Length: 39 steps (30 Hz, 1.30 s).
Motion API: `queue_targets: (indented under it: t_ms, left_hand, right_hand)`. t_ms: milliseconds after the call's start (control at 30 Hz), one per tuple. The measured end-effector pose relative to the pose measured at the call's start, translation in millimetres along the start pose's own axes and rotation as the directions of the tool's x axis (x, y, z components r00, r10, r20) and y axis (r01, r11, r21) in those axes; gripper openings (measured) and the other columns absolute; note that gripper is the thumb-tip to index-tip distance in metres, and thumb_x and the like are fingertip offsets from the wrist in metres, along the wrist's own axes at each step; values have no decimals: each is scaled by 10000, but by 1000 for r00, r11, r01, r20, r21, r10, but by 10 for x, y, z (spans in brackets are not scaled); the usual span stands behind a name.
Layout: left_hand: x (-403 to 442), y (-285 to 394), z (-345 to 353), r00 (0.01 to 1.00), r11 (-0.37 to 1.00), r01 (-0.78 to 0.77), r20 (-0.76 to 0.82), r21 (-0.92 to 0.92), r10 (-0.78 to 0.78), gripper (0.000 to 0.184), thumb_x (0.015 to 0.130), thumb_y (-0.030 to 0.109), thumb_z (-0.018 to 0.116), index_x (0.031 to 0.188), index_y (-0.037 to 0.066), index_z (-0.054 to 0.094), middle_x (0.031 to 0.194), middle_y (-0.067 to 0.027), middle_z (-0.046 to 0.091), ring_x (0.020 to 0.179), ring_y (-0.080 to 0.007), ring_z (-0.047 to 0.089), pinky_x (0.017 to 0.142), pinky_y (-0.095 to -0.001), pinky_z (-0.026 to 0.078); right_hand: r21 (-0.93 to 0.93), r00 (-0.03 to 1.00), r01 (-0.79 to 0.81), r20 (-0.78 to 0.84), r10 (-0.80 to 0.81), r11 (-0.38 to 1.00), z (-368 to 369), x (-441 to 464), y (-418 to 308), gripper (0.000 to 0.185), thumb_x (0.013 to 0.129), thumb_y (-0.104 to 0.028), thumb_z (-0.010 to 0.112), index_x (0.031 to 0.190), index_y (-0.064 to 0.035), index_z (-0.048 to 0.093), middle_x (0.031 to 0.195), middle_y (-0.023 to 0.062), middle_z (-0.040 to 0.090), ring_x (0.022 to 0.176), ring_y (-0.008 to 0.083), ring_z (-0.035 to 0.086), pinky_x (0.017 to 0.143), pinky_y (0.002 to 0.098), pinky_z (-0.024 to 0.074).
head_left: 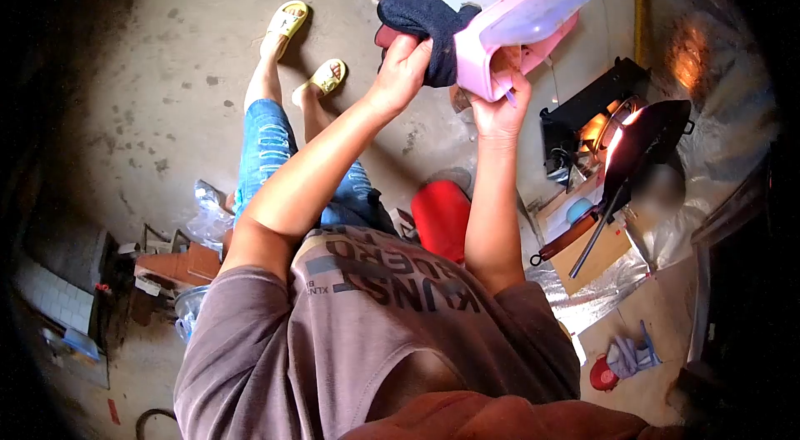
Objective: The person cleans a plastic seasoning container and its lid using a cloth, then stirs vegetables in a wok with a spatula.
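Note:
My left hand (404, 69) is closed around a bunched dark navy cloth (425, 23). A dark red patch shows at the cloth's left side, and I cannot tell if it is part of it. The cloth touches the left end of a pink plastic container (473, 65). My right hand (507, 107) grips this container from below, near its open near end. A translucent lilac lid (542, 13) stands tilted along the container's upper side. Something brownish shows inside, but its kind is unclear.
To the right are a black gas stove (583, 119) and a dark wok (646, 144) with a wooden handle (567, 238). A light blue bowl (578, 208) and cardboard (596, 261) lie beside them. A red bucket-like object (442, 219) stands below my arms. Foil sheeting (717, 140) lines the right.

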<state>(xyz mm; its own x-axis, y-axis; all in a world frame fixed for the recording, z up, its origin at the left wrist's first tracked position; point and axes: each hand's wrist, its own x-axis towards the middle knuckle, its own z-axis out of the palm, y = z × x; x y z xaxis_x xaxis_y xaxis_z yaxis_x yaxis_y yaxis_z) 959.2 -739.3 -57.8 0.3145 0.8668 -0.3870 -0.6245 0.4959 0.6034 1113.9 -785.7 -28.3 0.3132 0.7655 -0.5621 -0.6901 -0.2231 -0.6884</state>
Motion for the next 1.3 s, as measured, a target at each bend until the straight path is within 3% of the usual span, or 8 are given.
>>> queue_targets:
  t_ms: [267,367,633,800,900,1100,1267,1300]
  left_hand:
    - [-156,-95,-293,970,970,242,25,-27,-241,347,987,226,465,1223,-17,537,1101,-34,607,978,-116,563,872,-268,458]
    - [-221,-59,-377,973,972,223,46,69,-227,340,979,252,494,1186,-7,571,1043,-17,618,926,-104,566,834,-253,461]
    - [-113,-62,-432,939,944,259,175,204,-295,365,961,257,536,1225,9,583,1108,-17,616,1000,-112,551,896,-264,434]
    - [-150,-171,-402,923,906,185,251,380,-294,330,949,240,545,1179,7,587,1075,2,607,1010,-108,536,917,-269,418]
    - [-171,-85,-268,929,855,66,282,514,-242,285,933,246,564,1072,2,608,968,-22,614,927,-120,545,847,-290,442]
    - [-184,-92,-111,938,803,-123,332,583,-97,252,914,236,585,1003,3,619,878,-57,616,849,-151,557,793,-315,457]
    - [-216,-86,-129,939,822,21,271,569,-211,225,912,165,572,1044,-13,614,992,-34,628,932,-137,555,854,-303,448]
    - [-214,-120,-179,938,821,18,275,571,-212,225,912,165,572,1044,-13,614,992,-34,628,932,-137,555,854,-303,448]
  right_hand:
    - [-177,997,-4,78,18,984,-354,82,-237,702,836,-287,629,1417,-19,338,1359,171,477,1251,296,466,1089,440,347]
    - [-302,997,61,-31,-74,951,-381,75,-346,558,901,-118,586,1398,-25,349,1295,127,518,1164,261,522,1015,431,416]
    - [-444,968,-3,-227,-109,896,-534,21,-494,437,960,-160,557,1365,-67,420,1182,76,586,1069,201,568,896,386,475]
    - [-464,908,179,-262,-327,868,-323,-118,-348,252,936,-269,609,1064,-73,516,1310,144,510,1182,253,510,947,394,425]
    - [-613,822,433,-34,-569,661,-85,-190,-257,313,829,-298,738,975,-82,565,1510,220,258,1401,323,256,1097,431,245]
    - [-907,711,417,283,-644,61,344,-235,-228,316,672,-278,829,811,-81,626,1471,187,348,1366,413,284,1114,494,217]
    - [-914,687,405,309,-657,-6,253,-246,-293,199,717,-195,773,787,-61,643,1409,165,447,1357,403,306,1109,489,231]
    - [-902,701,415,234,-674,119,156,-258,-303,181,730,-175,757,796,-54,639,1392,166,466,1344,384,336,1102,471,248]
